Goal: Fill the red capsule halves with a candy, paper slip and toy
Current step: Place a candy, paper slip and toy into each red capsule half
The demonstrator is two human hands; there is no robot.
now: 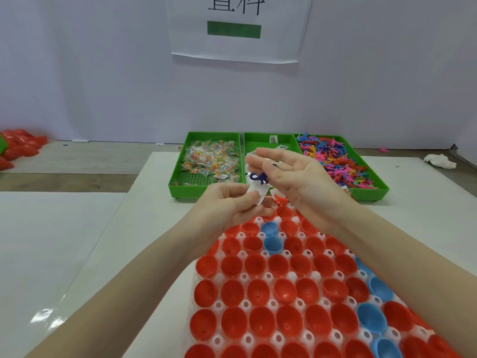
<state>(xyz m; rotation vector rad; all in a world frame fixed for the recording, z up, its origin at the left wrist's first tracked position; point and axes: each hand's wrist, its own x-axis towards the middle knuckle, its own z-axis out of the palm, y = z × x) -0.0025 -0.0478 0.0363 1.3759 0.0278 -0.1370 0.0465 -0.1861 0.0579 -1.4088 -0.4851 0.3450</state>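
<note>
A white holder tray in front of me carries several rows of open red capsule halves and a few blue ones. Above its far end, my left hand pinches a white paper slip together with a small purple toy. My right hand is held palm up beside it, fingers loosely extended, touching a clear wrapper at the fingertips. One far red half holds an orange toy.
Three green bins stand at the back: wrapped candies on the left, a nearly bare slip bin in the middle, colourful toys on the right. Loose red halves lie far left. A crumpled white tissue lies far right.
</note>
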